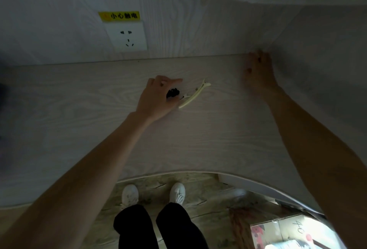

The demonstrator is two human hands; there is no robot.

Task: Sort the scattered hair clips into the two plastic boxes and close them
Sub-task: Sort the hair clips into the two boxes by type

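Observation:
On the pale wood-grain table (198,139), my left hand (156,98) curls its fingers round a small black hair clip (173,93). Just to its right lies a long pale yellow clip (193,96), flat on the table, its near end touching my fingers. My right hand (258,70) reaches to the far right corner where the table meets the wall; it is blurred, and whether it holds anything cannot be told. No plastic box is in view.
A white wall socket (127,37) with a yellow warning label (119,16) sits on the back wall. A side wall closes the right. The table's near edge curves above my feet; a cardboard box (282,233) stands on the floor at lower right.

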